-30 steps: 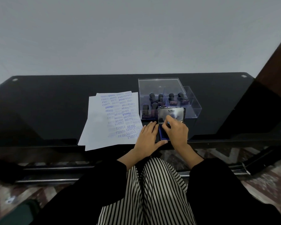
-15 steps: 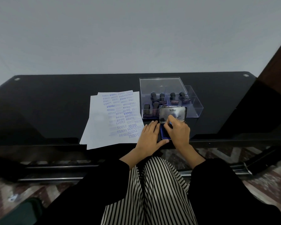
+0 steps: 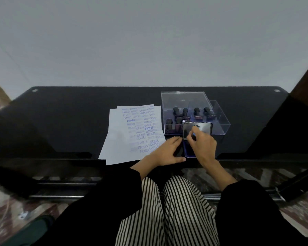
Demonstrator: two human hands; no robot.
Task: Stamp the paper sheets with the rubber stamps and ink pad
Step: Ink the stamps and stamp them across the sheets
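Paper sheets [image 3: 120,139], white and stacked slightly askew, lie flat on the glossy black glass table [image 3: 69,121], left of centre and reaching its near edge. The right half of the top sheet is crowded with blue imprints, among them SAMPLE, AIR MAIL, AMENDED and FRAGILE, some upside down.

Just right of the sheets, at the near edge, sits the blue rectangular ink pad [image 3: 188,152], with its shiny metal lid [image 3: 202,128] standing open on the far side.

The left hand [image 3: 164,152] lies flat on the table between the sheets and the ink pad. Its grip is released, with straight fingers pointing away. The fingertips lie at the near right corner of the top sheet and the thumb stretches toward the pad's near left corner.

The right hand [image 3: 204,145] is over the ink pad with its fingers curled downward in front of the lid. A small blue speck shows among the fingers. I cannot tell whether the grip holds a stamp, as the hand hides what is beneath it.

Beyond the lid stands a clear plastic compartment box [image 3: 220,121]. It holds several rubber stamps with black knob handles [image 3: 178,121] standing upright.

Black sleeves [image 3: 247,201] and black-and-white striped trousers [image 3: 167,213] fill the near foreground.
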